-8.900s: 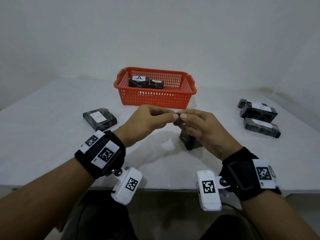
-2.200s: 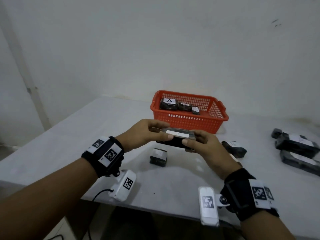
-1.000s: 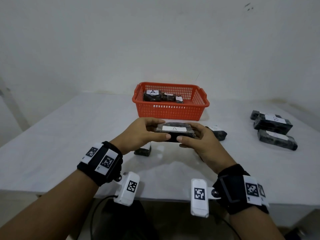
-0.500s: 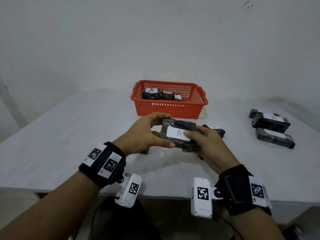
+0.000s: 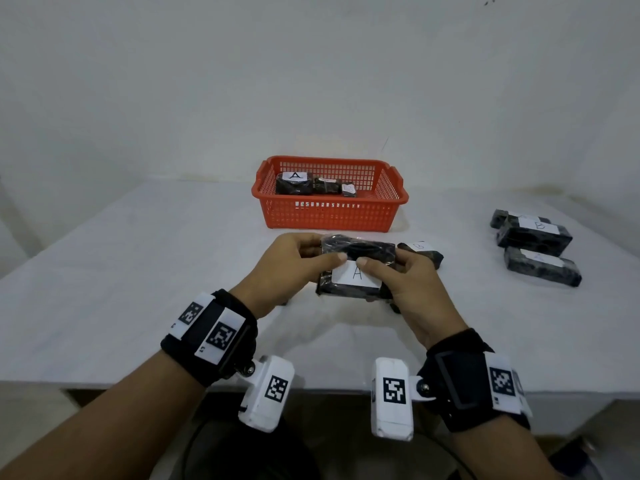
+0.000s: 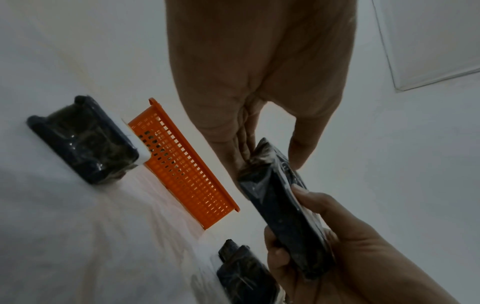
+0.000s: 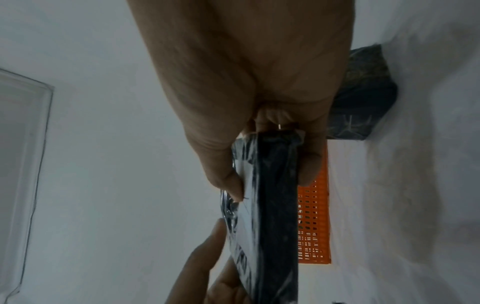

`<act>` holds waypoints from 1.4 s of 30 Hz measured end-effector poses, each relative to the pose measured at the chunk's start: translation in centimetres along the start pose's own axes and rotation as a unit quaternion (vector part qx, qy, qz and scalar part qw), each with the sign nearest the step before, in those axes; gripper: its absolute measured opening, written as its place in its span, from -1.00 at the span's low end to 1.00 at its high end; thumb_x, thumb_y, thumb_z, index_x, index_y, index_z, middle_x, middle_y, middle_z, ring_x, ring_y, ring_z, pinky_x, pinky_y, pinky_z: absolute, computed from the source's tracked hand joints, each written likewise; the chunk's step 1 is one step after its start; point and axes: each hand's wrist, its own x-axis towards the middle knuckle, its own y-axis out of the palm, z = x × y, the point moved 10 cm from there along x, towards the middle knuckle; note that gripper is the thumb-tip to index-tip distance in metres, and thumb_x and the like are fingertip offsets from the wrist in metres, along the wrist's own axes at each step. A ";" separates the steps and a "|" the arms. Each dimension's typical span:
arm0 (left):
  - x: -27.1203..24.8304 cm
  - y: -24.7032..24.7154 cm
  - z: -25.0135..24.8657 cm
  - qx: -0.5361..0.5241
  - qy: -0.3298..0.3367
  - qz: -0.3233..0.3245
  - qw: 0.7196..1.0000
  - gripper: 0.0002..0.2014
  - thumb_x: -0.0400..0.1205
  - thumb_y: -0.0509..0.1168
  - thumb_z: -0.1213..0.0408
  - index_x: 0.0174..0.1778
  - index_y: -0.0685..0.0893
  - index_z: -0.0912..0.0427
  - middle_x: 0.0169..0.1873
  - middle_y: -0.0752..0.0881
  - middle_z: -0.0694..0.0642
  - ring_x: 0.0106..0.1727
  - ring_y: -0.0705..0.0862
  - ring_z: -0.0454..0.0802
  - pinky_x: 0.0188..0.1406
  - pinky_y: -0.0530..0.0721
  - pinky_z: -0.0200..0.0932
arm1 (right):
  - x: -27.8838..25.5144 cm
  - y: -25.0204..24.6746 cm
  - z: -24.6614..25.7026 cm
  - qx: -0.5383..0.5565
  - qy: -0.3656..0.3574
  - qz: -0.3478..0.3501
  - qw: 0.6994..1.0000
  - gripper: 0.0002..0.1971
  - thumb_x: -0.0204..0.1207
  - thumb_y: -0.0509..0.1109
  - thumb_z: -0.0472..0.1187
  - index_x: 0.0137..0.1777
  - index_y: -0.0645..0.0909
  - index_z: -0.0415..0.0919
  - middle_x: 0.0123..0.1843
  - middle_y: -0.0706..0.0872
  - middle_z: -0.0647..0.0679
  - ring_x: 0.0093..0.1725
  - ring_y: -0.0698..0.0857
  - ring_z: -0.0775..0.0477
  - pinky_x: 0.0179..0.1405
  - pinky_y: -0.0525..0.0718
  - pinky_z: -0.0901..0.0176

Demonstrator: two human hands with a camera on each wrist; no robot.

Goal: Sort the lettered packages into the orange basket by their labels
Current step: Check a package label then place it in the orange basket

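Both hands hold a black wrapped package [image 5: 356, 271] above the table, tilted so its white label "A" faces me. My left hand [image 5: 308, 258] grips its left end, thumb on the front face. My right hand [image 5: 391, 271] grips its right end, thumb on the label. The left wrist view shows the package [image 6: 283, 214] edge-on between both hands; the right wrist view shows the same package [image 7: 275, 205] edge-on. The orange basket [image 5: 329, 216] stands just behind the hands and holds an "A" package [image 5: 293, 183] and two smaller ones.
A package labelled "B" [image 5: 420, 249] lies just behind my right hand. Three more packages [image 5: 533, 235] lie at the right of the white table [image 5: 138, 271]. Another dark package [image 6: 83, 139] lies on the table below my left hand. A white wall rises behind the basket.
The held package has tipped from lying flat to facing me, so its "A" label shows. Both hands have kept their grip and sunk slightly toward the table.
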 end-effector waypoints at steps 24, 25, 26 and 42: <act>0.2 -0.4 -0.1 0.049 0.040 -0.016 0.998 -0.77 0.54 0.58 0.50 0.08 0.80 0.27 -0.03 0.89 0.18 0.02 0.87 0.17 0.20 0.83 -0.05 | -0.3 -0.7 0.1 -0.044 -0.011 0.036 0.998 -0.66 0.52 0.62 -0.33 0.29 0.78 -0.16 0.17 0.90 -0.08 0.20 0.85 -0.04 0.05 0.74 0.24; 0.2 -0.3 -0.4 0.053 0.050 -0.017 0.997 -0.77 0.53 0.57 0.52 0.07 0.79 0.29 -0.04 0.89 0.20 -0.01 0.86 0.20 0.17 0.84 -0.04 | -0.3 -0.6 0.0 -0.034 -0.005 0.043 0.998 -0.62 0.50 0.66 -0.28 0.31 0.76 -0.13 0.21 0.88 -0.08 0.25 0.84 -0.06 0.18 0.75 0.14; 0.1 -0.3 -0.7 0.056 0.060 -0.017 0.996 -0.77 0.53 0.57 0.55 0.06 0.79 0.29 -0.06 0.89 0.19 -0.04 0.86 0.20 0.13 0.85 -0.04 | -0.3 -0.5 -0.1 -0.020 0.007 0.049 0.999 -0.57 0.47 0.69 -0.20 0.33 0.75 -0.09 0.24 0.87 -0.09 0.28 0.83 -0.08 0.27 0.75 0.06; -0.1 -0.3 0.0 0.044 0.016 -0.012 0.999 -0.72 0.61 0.50 0.02 0.17 0.84 0.04 0.01 0.86 0.14 0.04 0.83 0.03 0.24 0.81 0.05 | 0.2 -1.3 0.9 0.011 0.004 0.003 1.000 -0.64 0.52 0.63 -0.16 0.24 0.78 -0.33 0.17 0.88 -0.27 0.24 0.85 -0.23 0.49 0.70 -0.21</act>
